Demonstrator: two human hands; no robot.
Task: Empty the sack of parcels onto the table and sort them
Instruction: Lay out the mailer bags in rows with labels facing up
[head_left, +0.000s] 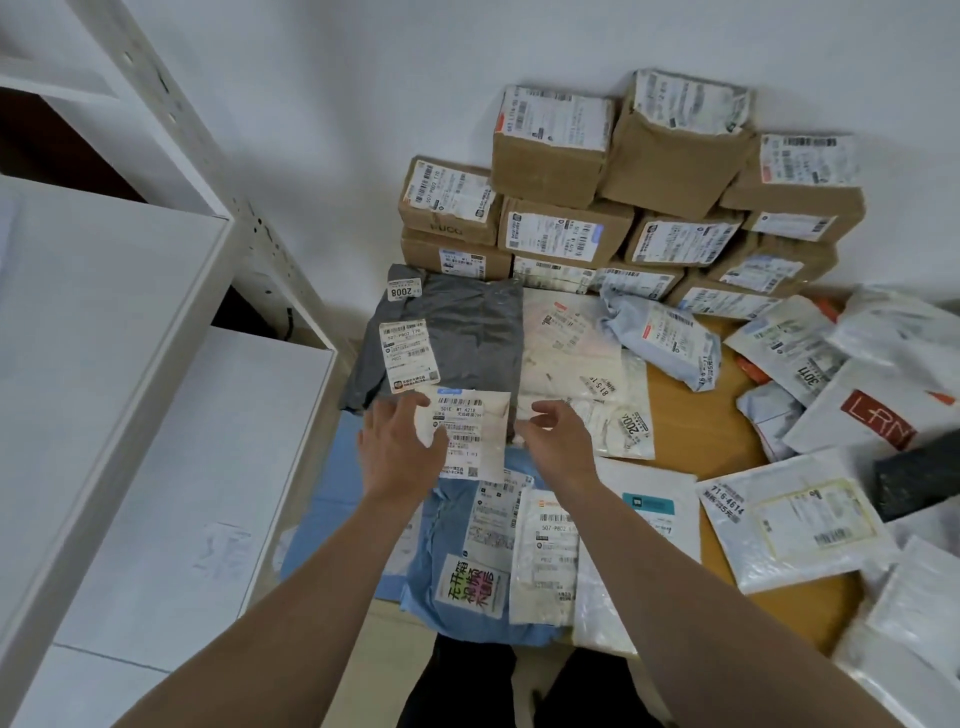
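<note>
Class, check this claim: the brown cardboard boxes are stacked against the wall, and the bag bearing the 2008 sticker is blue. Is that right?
No. The head view shows the bag bearing the 2008 sticker is dark grey, not blue. The brown cardboard boxes are indeed stacked against the wall.

- A white shelving unit (114, 322) fills the left side, with flat white boards on its levels.
- Its slotted upright post (249, 223) slants across the view.
- A plain white wall (363, 78) stands behind.
- Dark trousers (467, 680) show at the bottom edge.
</note>
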